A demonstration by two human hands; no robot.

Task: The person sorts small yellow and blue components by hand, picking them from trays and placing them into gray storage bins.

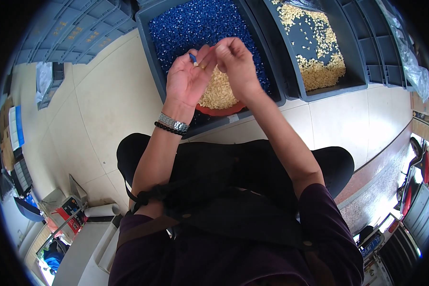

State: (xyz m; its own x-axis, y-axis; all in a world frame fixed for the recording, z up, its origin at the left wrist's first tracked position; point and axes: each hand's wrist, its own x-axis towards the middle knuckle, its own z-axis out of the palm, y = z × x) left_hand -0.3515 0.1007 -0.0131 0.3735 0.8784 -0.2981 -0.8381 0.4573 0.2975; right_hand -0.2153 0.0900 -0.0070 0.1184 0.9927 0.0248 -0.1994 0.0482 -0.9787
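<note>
My left hand is turned palm up above a grey crate, with a black bead bracelet and metal watch band at its wrist. A small blue piece with a pale end rests in it by the thumb, and a tiny yellowish bit shows near the fingers. My right hand meets the left fingertips in a pinch; whatever it pinches is too small to make out. Below both hands is a red bowl of small cream pieces, its far part hidden. Many small blue pieces fill the crate around it.
To the right stands another grey crate with loose cream pieces and a clear bag at its far end. Stacked grey crates rise at the far left. Pale tiles cover the floor; a parked vehicle is at the lower right.
</note>
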